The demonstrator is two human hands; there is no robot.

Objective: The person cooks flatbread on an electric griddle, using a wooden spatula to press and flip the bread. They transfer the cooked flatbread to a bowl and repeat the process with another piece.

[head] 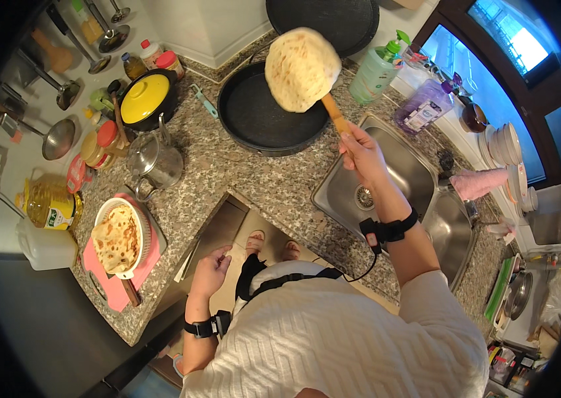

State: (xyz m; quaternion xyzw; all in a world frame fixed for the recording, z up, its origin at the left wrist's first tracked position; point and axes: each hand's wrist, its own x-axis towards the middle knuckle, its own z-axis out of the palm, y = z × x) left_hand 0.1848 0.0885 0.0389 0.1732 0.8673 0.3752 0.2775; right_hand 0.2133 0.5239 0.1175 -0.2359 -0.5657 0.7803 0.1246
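My right hand [364,154] grips a wooden spatula [335,113] by its handle, over the sink's near-left corner. A round flatbread [302,69] with light brown spots rests on the spatula's far end, which it hides, raised over the right part of a black round pan [255,117]. My left hand [212,271] is held low in front of me, off the counter's edge, fingers loosely curled, with nothing in it. At the left, browned flatbread [117,239] lies in a white plastic basket [146,234] on a pink cutting board [106,286].
A steel double sink [330,191] is at the right. A steel kettle [155,159] and a black pot with a yellow lid [144,98] stand left of the pan. Soap bottles [372,74] line the back right. An oil jug [51,204] stands at the left.
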